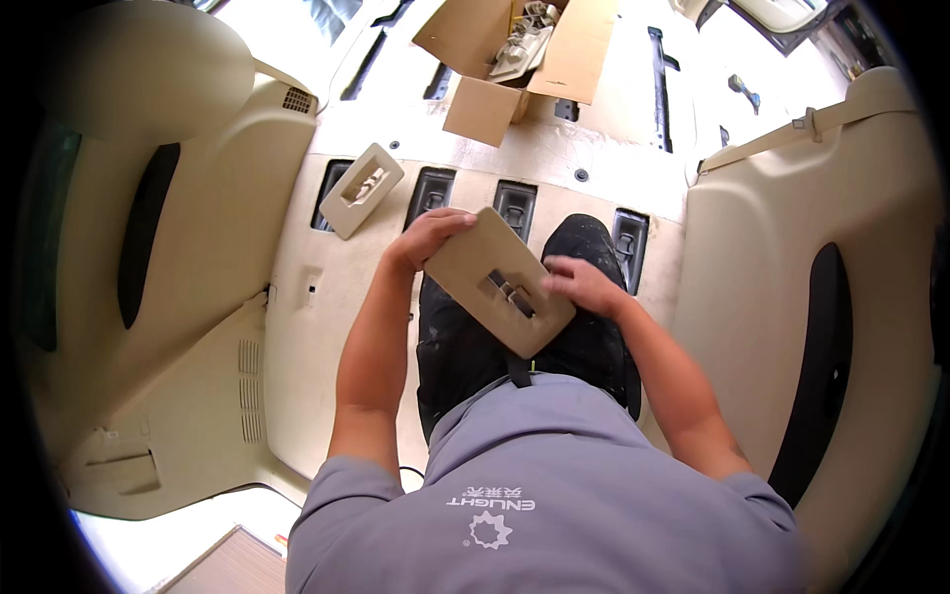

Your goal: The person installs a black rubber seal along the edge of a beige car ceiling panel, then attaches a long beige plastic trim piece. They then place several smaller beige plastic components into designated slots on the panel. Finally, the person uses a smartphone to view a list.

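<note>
A flat beige plastic trim cover [465, 259] with rounded corners is tilted above my lap. A slot in its middle shows a metal-looking loop and dark parts. My left hand [435, 234] grips its upper left corner, fingers wrapped over the edge. At its right edge is my right hand [586, 287], its fingers smeared by motion; whether they grip the cover I cannot make out. A second beige trim cover [348, 210] of similar shape lies on the floor to the left, partly over a dark recess.
Beige flooring [346, 376] has several dark recesses, one of them [515, 206] beyond my knees. An open cardboard box [480, 111] with beige parts stands farther ahead. Beige side panels flank me, left [218, 218] and right [752, 247]. A blue and black tool [744, 91] lies at the far right.
</note>
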`<action>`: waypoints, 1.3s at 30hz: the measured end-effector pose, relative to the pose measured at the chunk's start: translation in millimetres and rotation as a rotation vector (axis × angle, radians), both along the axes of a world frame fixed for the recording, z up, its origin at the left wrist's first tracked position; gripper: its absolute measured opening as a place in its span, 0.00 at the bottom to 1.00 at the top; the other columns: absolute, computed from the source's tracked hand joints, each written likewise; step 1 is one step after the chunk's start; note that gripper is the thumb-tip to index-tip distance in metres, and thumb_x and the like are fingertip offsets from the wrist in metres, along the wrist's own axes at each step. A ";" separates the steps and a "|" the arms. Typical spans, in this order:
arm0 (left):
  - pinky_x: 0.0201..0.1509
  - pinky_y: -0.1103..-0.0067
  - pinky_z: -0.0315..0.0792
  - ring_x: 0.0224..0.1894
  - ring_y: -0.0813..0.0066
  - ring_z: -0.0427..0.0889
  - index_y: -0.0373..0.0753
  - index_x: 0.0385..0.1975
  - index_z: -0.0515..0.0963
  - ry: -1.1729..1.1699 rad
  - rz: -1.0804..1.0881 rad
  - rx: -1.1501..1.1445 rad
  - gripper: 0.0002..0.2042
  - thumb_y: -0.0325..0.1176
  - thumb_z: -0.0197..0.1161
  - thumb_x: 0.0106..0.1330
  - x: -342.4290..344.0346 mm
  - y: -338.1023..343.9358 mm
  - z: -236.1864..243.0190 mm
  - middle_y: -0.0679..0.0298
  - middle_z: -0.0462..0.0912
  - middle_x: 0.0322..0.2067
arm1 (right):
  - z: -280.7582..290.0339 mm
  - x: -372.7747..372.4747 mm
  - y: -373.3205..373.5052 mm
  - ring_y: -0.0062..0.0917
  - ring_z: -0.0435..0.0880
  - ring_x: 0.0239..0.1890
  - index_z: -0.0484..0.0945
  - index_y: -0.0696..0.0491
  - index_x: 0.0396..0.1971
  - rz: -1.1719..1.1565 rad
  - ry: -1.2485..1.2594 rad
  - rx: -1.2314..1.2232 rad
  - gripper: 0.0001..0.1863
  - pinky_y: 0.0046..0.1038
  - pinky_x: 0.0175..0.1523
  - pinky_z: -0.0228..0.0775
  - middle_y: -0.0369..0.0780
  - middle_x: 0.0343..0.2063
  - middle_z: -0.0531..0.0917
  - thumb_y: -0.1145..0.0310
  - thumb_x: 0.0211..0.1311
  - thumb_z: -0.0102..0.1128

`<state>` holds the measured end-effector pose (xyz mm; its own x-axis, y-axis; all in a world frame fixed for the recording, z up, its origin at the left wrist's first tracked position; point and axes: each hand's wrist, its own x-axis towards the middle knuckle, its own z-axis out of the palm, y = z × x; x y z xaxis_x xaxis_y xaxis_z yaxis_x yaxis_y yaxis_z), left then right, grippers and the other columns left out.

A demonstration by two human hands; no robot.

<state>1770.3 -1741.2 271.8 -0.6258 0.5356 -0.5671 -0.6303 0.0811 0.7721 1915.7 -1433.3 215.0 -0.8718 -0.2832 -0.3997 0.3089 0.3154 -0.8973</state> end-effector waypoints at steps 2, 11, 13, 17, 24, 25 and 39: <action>0.43 0.78 0.79 0.39 0.76 0.85 0.33 0.47 0.84 0.067 -0.162 -0.125 0.18 0.44 0.63 0.74 6.3 10.9 -8.8 0.63 0.87 0.38 | 0.6 19.1 -12.8 0.31 0.86 0.48 0.80 0.63 0.56 0.135 -0.065 -0.072 0.30 0.32 0.57 0.75 0.47 0.45 0.88 0.57 0.61 0.73; 0.42 0.72 0.77 0.40 0.71 0.83 0.32 0.55 0.80 0.337 -0.052 -0.639 0.27 0.50 0.71 0.66 -15.1 -84.8 -90.3 0.59 0.85 0.42 | 1.9 26.8 -17.3 0.18 0.83 0.35 0.85 0.61 0.45 -0.201 -0.270 -0.173 0.15 0.26 0.44 0.78 0.36 0.36 0.88 0.68 0.63 0.70; 0.41 0.72 0.77 0.40 0.70 0.83 0.32 0.57 0.79 0.258 0.115 -0.717 0.29 0.50 0.72 0.65 -34.1 -118.0 -118.1 0.58 0.85 0.43 | -6.3 19.3 -15.3 0.18 0.84 0.34 0.85 0.60 0.47 -0.254 -0.340 -0.249 0.16 0.27 0.43 0.79 0.36 0.37 0.88 0.66 0.65 0.70; 0.53 0.61 0.79 0.51 0.54 0.84 0.30 0.70 0.65 -0.165 0.579 -0.352 0.43 0.55 0.73 0.64 -68.2 -164.2 -174.6 0.48 0.81 0.56 | -10.3 4.5 -24.1 0.19 0.85 0.35 0.83 0.60 0.48 -0.284 -0.454 -0.257 0.15 0.28 0.43 0.81 0.37 0.37 0.87 0.66 0.68 0.68; 0.68 0.54 0.70 0.71 0.43 0.69 0.35 0.75 0.56 -0.402 1.192 0.387 0.42 0.54 0.66 0.71 -127.2 -96.4 -253.4 0.48 0.63 0.74 | -29.3 -15.6 -56.6 0.22 0.87 0.41 0.81 0.60 0.53 -0.496 -0.526 -0.399 0.17 0.30 0.49 0.82 0.39 0.43 0.87 0.67 0.69 0.68; 0.68 0.54 0.70 0.72 0.44 0.68 0.36 0.74 0.59 -0.380 1.239 0.471 0.39 0.54 0.65 0.73 -137.2 -84.3 -257.3 0.49 0.64 0.74 | -33.4 -18.3 -57.8 0.24 0.88 0.43 0.79 0.60 0.54 -0.515 -0.548 -0.417 0.17 0.31 0.51 0.83 0.40 0.45 0.87 0.69 0.71 0.65; 0.60 0.59 0.79 0.54 0.60 0.84 0.38 0.56 0.76 -0.107 0.773 0.179 0.11 0.27 0.56 0.77 -86.8 -243.4 -220.8 0.58 0.85 0.51 | -69.3 -72.2 -109.9 0.39 0.80 0.62 0.72 0.55 0.65 -0.864 -0.520 -1.015 0.19 0.47 0.70 0.72 0.44 0.61 0.79 0.71 0.79 0.53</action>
<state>1683.5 -1984.6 50.9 -0.8043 0.0609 -0.5910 -0.5282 -0.5287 0.6644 1843.6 -1543.2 145.8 -0.7345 -0.0998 -0.6712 0.4278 -0.8359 -0.3438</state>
